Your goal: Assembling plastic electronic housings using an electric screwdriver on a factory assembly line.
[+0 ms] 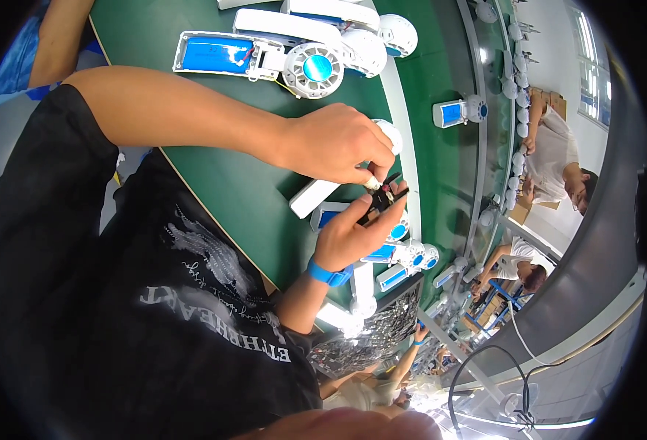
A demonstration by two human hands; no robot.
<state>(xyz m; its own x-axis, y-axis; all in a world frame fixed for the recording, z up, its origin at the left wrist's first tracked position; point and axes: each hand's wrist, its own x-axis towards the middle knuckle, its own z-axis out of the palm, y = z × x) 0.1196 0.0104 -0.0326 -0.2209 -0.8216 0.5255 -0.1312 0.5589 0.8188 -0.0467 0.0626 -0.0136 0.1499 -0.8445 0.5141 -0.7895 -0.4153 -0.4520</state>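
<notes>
My right hand [353, 238], with a blue band at its wrist, holds a small black plastic part [382, 199] with small red and pale pieces on it. Its thumb and fingers close round the part's sides. My left hand [342, 143] comes over from above with thumb and fingers pinched against the part. A whitish bit shows at those fingertips; I cannot make out what it is. Below my hands are white housings, one of them a long white piece [314, 198]. Past my left forearm lies an opened white device [228, 55] with a blue cell, red wires and a round vented head.
More white devices crowd the green table [221, 194] at the top and beside my right wrist. A tray of small dark parts [371, 330] lies below. Beyond runs a green conveyor [448, 158] carrying a white device [459, 112]. Co-workers sit across; another person's arm [63, 37] shows at upper left.
</notes>
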